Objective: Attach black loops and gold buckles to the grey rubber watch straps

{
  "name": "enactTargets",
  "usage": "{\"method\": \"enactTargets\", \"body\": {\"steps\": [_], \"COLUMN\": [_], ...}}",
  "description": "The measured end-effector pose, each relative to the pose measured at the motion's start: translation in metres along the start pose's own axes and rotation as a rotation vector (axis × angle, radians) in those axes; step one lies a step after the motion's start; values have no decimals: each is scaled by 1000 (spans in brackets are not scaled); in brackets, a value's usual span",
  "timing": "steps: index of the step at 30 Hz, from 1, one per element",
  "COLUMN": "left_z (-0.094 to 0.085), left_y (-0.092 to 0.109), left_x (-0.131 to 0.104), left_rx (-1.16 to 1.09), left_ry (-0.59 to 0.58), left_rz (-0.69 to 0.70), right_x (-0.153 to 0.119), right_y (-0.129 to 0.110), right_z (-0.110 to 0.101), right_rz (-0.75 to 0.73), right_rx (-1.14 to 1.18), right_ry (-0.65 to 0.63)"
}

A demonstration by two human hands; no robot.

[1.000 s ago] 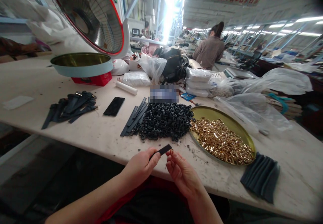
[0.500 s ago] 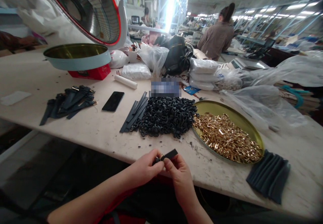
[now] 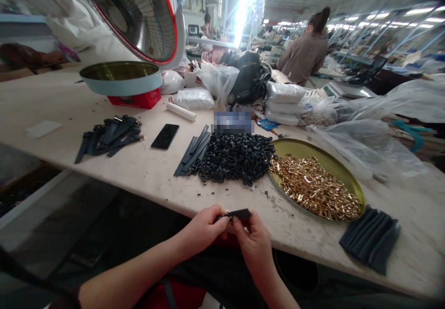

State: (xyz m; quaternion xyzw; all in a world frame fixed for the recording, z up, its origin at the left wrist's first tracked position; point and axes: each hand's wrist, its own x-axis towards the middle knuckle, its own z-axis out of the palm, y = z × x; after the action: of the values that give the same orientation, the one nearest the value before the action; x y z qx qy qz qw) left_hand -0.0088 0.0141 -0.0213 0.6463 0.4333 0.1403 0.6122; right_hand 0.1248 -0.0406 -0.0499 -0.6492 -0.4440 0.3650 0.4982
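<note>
left hand [image 3: 210, 225]: grip closed, pinching dark strip [image 3: 240, 214] near a gold piece [image 3: 227, 212]
right hand [image 3: 253, 232]: grip closed on its other end, probably steadying it
dark strip: held at tabletop's [image 3: 156, 174] front edge, middle
gold tray [image 3: 335, 160]: toward right edge, heaped metal pieces [image 3: 314, 186], likely placed within reach
blue tin [image 3: 121, 86]: toward back-left, atop red box [image 3: 137, 99], bottom hidden
</note>
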Motion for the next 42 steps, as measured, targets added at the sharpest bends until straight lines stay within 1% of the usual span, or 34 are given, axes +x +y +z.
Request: {"method": "enactTargets", "body": {"steps": [2, 4, 6, 9, 11, 12, 16, 18, 23, 28, 31, 36, 40, 42], "left_z": [1, 2, 3, 5, 6, 6, 4, 2, -1, -2, -2, 1, 3, 3], "left_y": [-2, -3, -3, -1, 1, 2, 5, 6, 0, -9, -13, -17, -13, -11], "left_x": [-3, -7, -11, -18, -23, -24, -26, -24, -15, -9, -7, -7, -11, -13], "left_rx": [34, 61, 99, 205, 268, 276, 176, 111, -49, -75, -113, -161, -245, -277], "left_ry": [23, 29, 32, 74, 109, 115, 48, 10, -29, -37, -37, -24, -39, -41], "left_rz": [40, 47, 49, 77, 76, 72, 67, 58, 35, 19, 13, 17, 54, 63], "right_x": [-3, -6, -11, -17, -19, -19, -18, -18, -18, -16, -16, -18, -22, -26], "right_y": [1, 2, 1, -1, -3, -3, -3, -4, -11, -13, -12, -16, -19, -17], "right_z": [-1, -2, -2, -3, -3, -3, -4, -4, -3, 3, 6, 10, 13, 16], "right_rz": [36, 70, 53, -27, -23, 12, 262, 327, 309, 410, 435, 421, 367, 346], "right_rx": [108, 204, 183, 63, 84, 141, 509, 620, 611, 799, 875, 924, 995, 972], "right_ry": [-98, -162, -155, -114, -118, -140, -278, -308, -352, -323, -313, -279, -281, -279]}}
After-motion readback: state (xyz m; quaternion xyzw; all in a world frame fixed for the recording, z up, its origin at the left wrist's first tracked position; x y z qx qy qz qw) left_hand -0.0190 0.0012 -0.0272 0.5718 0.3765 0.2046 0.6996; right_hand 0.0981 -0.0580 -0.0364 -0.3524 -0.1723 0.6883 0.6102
